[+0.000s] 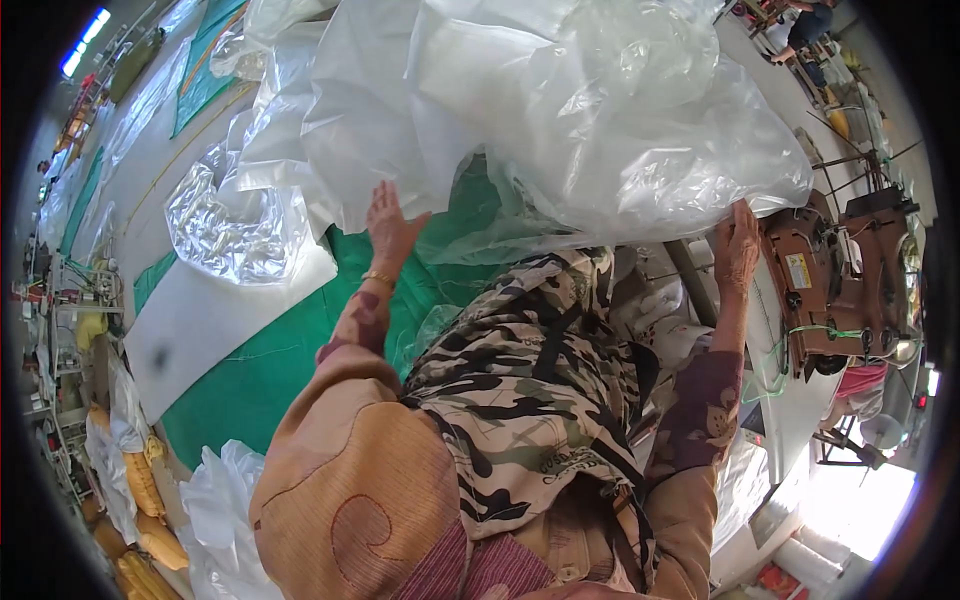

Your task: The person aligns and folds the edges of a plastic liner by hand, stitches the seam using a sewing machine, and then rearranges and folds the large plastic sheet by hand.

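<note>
A large heap of clear plastic sheeting (520, 110) spreads in front of me, crumpled and shiny. My left hand (392, 228) is open, its fingers stretched out at the near edge of the sheeting. Farther right, my right hand (738, 245) has its fingers closed at the sheeting's right corner, beside the sewing machine. Its fingertips are partly hidden. Green sheeting (290, 370) lies below and to the left of my left hand, and shows through a gap in the clear plastic. My camouflage apron (540, 370) covers my lap.
A brown industrial sewing machine (810, 280) stands close to my right hand. A white board-like surface (180, 330) lies at the left, with more plastic (225, 510) bunched below. Yellow bundles (145, 490) sit at lower left. Another person (805, 30) is at the far upper right.
</note>
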`<state>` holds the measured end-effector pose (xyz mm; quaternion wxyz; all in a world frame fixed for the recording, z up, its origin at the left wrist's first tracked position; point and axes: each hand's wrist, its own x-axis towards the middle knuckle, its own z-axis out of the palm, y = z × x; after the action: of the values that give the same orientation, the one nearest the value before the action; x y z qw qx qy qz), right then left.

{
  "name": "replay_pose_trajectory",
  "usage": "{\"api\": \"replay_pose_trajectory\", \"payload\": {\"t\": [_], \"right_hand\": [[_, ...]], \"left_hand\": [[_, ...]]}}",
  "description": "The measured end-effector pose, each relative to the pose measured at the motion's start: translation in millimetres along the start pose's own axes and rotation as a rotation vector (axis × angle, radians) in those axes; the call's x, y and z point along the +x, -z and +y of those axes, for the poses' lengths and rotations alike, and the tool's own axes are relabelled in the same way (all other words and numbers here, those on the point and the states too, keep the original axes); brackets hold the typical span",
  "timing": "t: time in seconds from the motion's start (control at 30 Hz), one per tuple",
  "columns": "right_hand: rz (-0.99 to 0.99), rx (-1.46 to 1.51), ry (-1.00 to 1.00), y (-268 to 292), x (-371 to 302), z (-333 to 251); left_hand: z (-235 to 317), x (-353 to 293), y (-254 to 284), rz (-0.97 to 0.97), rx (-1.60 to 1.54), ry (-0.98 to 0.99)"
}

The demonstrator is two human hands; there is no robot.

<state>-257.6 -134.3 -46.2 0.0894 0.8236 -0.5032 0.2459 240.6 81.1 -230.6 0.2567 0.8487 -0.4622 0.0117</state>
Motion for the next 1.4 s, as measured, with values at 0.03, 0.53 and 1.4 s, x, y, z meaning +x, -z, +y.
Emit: {"api": "replay_pose_trajectory", "payload": {"t": [0.03, 0.53, 1.4], "right_hand": [[-0.024, -0.012, -0.034, 0, 0, 0], [0.014, -0.063, -0.04, -13, 0, 13], [0.162, 0.417, -0.071, 16, -16, -113]], "left_hand": [[2, 1, -17, 0.013, -0.002, 0.0], [29, 13, -29, 0.048, -0.228, -0.045], [254, 40, 241, -0.623, -1.176, -0.888]]}}
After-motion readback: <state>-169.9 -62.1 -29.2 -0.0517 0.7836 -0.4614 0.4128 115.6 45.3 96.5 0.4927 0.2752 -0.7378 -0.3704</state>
